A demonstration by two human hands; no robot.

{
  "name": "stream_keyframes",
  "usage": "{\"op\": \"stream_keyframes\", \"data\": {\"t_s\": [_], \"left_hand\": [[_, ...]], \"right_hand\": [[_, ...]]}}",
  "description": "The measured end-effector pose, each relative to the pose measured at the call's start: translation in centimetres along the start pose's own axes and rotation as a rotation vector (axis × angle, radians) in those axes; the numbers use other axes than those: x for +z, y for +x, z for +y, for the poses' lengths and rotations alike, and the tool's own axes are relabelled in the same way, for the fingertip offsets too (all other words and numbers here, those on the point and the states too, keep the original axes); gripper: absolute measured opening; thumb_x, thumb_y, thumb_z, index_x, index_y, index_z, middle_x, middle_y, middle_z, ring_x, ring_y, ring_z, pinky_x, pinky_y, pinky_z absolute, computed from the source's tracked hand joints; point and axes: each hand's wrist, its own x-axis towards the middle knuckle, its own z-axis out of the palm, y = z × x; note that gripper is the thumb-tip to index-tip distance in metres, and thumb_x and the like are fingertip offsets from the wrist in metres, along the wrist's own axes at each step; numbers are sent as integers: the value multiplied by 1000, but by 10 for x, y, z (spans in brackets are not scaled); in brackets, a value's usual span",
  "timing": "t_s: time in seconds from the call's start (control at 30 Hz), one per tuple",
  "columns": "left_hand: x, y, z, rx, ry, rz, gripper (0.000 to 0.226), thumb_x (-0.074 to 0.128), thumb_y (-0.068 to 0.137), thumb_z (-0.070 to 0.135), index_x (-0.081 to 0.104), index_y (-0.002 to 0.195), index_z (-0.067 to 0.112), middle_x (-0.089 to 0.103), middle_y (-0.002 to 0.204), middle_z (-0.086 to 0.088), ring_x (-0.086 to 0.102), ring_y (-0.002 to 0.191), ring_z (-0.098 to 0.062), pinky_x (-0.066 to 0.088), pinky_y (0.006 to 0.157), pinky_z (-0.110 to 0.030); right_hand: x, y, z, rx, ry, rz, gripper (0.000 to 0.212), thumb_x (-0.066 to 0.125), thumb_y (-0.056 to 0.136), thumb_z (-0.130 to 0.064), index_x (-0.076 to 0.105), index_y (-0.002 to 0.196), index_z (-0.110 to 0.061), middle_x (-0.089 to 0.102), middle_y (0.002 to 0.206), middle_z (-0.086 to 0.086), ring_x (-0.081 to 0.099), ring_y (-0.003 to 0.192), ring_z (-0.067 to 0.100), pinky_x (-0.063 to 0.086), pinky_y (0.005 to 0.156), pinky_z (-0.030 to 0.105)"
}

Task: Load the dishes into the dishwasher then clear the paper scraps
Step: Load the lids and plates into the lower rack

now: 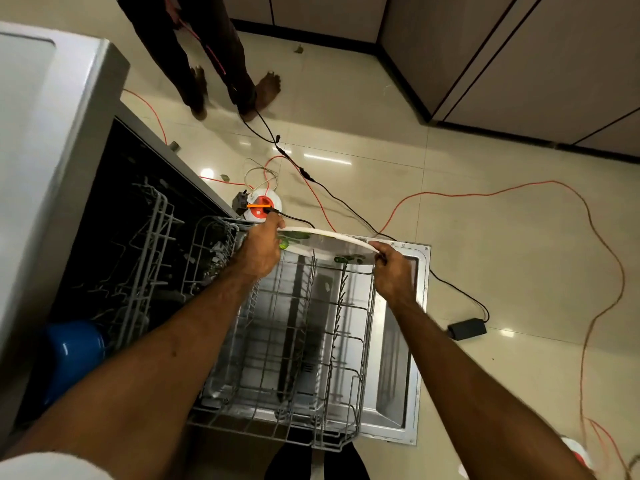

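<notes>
Plainly, the big silver-grey dishwasher (52,140) stands open at the left. Its stainless-steel door (414,341) is folded down flat over the glossy cream tiled floor (519,258), and the grey wire lower rack (301,341) is drawn out onto that door. The task's thing, a round white plate printed with green leaves (329,244), is held in the air over the far end of the rack, lying nearly flat and not yet turned on edge. The left hand (261,249) grasps its left rim with the fingers curled round it; the right hand (393,268) pinches the right rim. The main risk, as I judge it, is in the turn. The plate must go upright to slot between the upright wire tines (341,296). If it comes down flat or askew, its rim could knock the tines and chip, or it could sit loose and tip over. The right hand's hold looks slight, on the edge only, so a slip over the steel door or the hard tile could break the plate. Smaller hazards lie beyond: a thin orange cable (450,194) and a black cable (346,206) trail across the floor close to the door, ready to catch a foot on stepping away.
</notes>
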Motion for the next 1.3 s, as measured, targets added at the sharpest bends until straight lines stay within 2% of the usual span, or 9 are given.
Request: {"op": "stream_keyframes", "data": {"t_s": [0.13, 0.2, 0.27, 0.4, 0.53, 0.83, 1.0, 1.17, 1.3], "left_hand": [[1, 5, 1, 33, 4, -74, 45, 57, 94, -5, 50, 134, 14, 56, 117, -4, 58, 103, -16, 51, 81, -22], [2, 6, 3, 28, 11, -102, 73, 62, 89, -8, 34, 153, 11, 41, 153, -10, 42, 140, -25, 38, 117, -35], [1, 4, 9, 10, 10, -110, 85, 63, 91, -3, 17, 161, 12, 19, 167, -9, 20, 154, -26, 22, 125, -44], [-3, -1, 21, 1, -3, -95, 96, 67, 91, 5, 5, 163, 17, 5, 170, -6, 11, 156, -25, 22, 125, -47], [-13, -12, 33, -2, 2, -132, 97, 71, 90, 11, 6, 163, 17, 12, 169, -6, 17, 155, -26, 25, 124, -47], [-64, -81, 84, 119, 108, -63, 86, 64, 97, 22, 8, 162, 11, 4, 170, -5, 9, 156, -25, 9, 127, -37], [-111, -152, 124, 111, 139, 46, 87, 62, 98, 33, 4, 163, 20, -4, 170, 1, 9, 156, -19, 5, 116, -33], [-151, -230, 143, 65, 146, 85, 89, 62, 97, 37, 3, 162, 22, -6, 170, -1, 8, 156, -24, 10, 121, -37], [-177, -298, 150, 12, 138, 139, 86, 60, 99, 38, 5, 163, 23, -4, 170, -1, 3, 157, -23, 8, 123, -37]], "right_hand": [[1, -1, -10, 57, 38, -31, 47, 42, 104, 9, 58, 144, -9, 64, 125, 15, 57, 87, 21, 43, 57, 5], [1, -4, -15, 62, 28, -44, 49, 46, 103, 3, 51, 149, -13, 61, 134, 14, 63, 108, 28, 47, 74, 10], [-1, -8, -21, 45, 10, -53, 52, 49, 103, -2, 46, 152, -17, 57, 144, 13, 58, 128, 32, 50, 100, 26], [-6, -24, -38, 8, -22, -27, 58, 50, 103, 1, 38, 159, -12, 46, 159, 8, 45, 146, 25, 35, 123, 35], [-17, -39, -50, -43, -30, -54, 57, 54, 103, -9, 39, 158, -16, 51, 156, 6, 49, 142, 25, 43, 118, 49], [-63, -105, -98, -211, -40, -70, 56, 54, 106, -15, 37, 159, -21, 48, 159, 3, 49, 142, 22, 46, 116, 47], [-94, -161, -135, -346, -64, -132, 56, 53, 107, -17, 36, 161, -21, 41, 164, -3, 40, 148, 13, 30, 117, 21], [-117, -224, -165, -441, -80, -206, 58, 54, 107, -25, 33, 162, -28, 36, 166, -7, 37, 151, 16, 37, 123, 45], [-127, -274, -193, -518, -115, -268, 58, 54, 107, -27, 34, 162, -25, 37, 165, -7, 32, 153, 13, 31, 126, 44]]}}
